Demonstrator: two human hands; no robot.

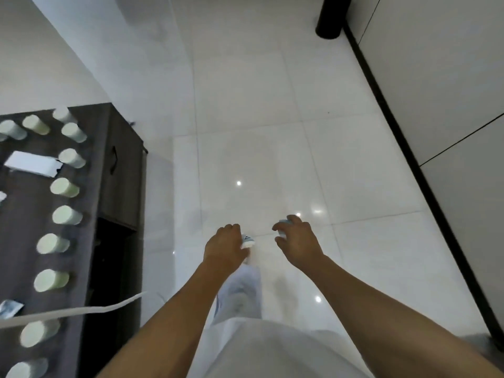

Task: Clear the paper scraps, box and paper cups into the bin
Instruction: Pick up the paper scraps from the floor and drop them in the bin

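Head view shows your left hand (225, 245) clenched on a crumpled paper scrap (247, 240) and your right hand (296, 236) curled round another scrap (283, 227), both over the floor. The black bin (331, 17) stands far right by the wall, well apart. A loose grip could drop scraps on the way there. Paper cups (65, 186) and the white box (32, 163) remain on the dark table (95, 159), left.

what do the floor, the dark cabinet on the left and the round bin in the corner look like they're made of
Floor: glossy pale tile, going by the grout lines and light reflections. Cabinet: dark wood or wood-look laminate, matte, faint grain. Bin: smooth black cylinder, plastic or metal; too far to tell.
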